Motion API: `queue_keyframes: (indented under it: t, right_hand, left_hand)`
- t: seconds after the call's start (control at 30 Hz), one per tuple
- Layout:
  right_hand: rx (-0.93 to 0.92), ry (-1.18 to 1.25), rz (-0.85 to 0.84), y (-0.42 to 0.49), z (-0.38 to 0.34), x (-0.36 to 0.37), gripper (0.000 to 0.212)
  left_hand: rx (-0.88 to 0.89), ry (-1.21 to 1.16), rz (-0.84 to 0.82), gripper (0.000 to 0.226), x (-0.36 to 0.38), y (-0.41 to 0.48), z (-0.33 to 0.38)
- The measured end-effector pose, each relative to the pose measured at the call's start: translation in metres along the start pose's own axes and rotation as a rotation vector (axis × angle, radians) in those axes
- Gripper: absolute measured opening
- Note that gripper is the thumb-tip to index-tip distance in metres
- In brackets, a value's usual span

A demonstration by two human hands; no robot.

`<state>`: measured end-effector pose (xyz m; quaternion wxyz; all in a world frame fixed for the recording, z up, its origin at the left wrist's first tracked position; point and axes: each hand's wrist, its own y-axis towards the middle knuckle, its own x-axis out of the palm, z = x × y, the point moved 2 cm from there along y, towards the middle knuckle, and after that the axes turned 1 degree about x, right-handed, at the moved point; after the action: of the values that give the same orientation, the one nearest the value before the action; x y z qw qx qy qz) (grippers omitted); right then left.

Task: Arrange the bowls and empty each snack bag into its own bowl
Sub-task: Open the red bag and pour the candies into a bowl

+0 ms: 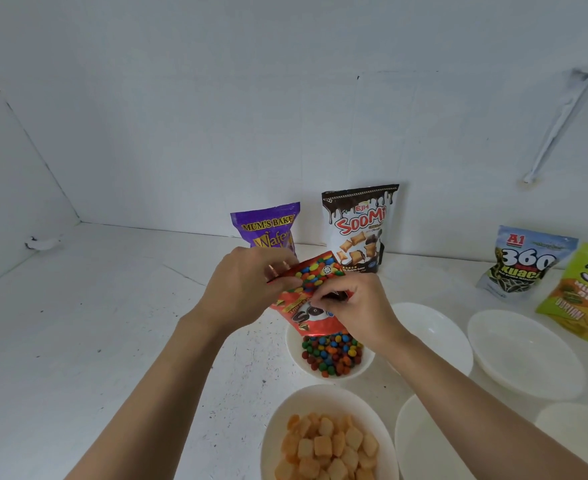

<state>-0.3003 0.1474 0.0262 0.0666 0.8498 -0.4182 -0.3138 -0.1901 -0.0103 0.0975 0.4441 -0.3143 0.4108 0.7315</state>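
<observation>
A red candy bag [308,299] hangs upside down, mouth downward, over a white bowl [294,344] that holds several coloured candies [332,355]. My left hand [247,289] grips the bag's upper left edge and my right hand [361,306] pinches its right side. Nearer to me, another white bowl [278,420] holds orange and pale cube snacks [327,445]. Three empty white bowls lie to the right: one behind my right wrist [438,334], one further right [524,355], one at the bottom [424,441].
Along the back wall stand a purple wafer bag [268,230] and a black-and-white Soomi bag [358,226]. At the right lie a grey 360 Kuaci bag [524,261] and a green Mini Bites bag [583,296]. A further white bowl [576,427] shows at the lower right.
</observation>
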Motion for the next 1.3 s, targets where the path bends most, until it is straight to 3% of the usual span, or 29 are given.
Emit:
queue_keyframes:
  t: [0.17, 0.3, 0.53, 0.63, 0.73, 0.83, 1.07, 1.17, 1.3]
  right_hand:
    - [0.060, -0.028, -0.133, 0.003, 0.001, -0.005, 0.023]
    - [0.122, -0.061, -0.171, 0.002, 0.010, -0.010, 0.028]
    - [0.225, 0.430, 0.158, 0.006, 0.006, -0.022, 0.018]
    - [0.251, 0.539, 0.137, 0.000, 0.000, -0.012, 0.024]
    - [0.285, 0.603, -0.005, -0.009, -0.005, 0.000, 0.039]
    - [0.293, 0.628, -0.052, -0.016, -0.008, 0.009, 0.041]
    - [0.398, 0.586, 0.213, -0.026, -0.019, 0.017, 0.028]
    - [0.456, 0.670, 0.289, -0.029, -0.023, 0.026, 0.025]
    - [0.489, 0.771, 0.252, -0.028, -0.034, 0.039, 0.022]
  left_hand:
    - [-0.049, -0.136, 0.108, 0.008, -0.001, -0.002, -0.005]
    - [-0.142, -0.289, 0.161, 0.010, 0.000, -0.005, -0.014]
    - [-0.439, -0.710, 0.409, 0.016, 0.014, -0.022, -0.033]
    - [-0.556, -0.829, 0.402, 0.017, 0.027, -0.031, -0.034]
    - [-0.617, -0.850, 0.412, 0.016, 0.032, -0.038, -0.033]
    - [-0.623, -0.821, 0.421, 0.020, 0.031, -0.045, -0.034]
    - [-0.518, -0.826, 0.362, 0.060, 0.029, -0.074, -0.027]
    - [-0.462, -0.761, 0.286, 0.055, 0.028, -0.087, -0.026]
    - [-0.427, -0.696, 0.187, 0.044, 0.026, -0.113, -0.022]
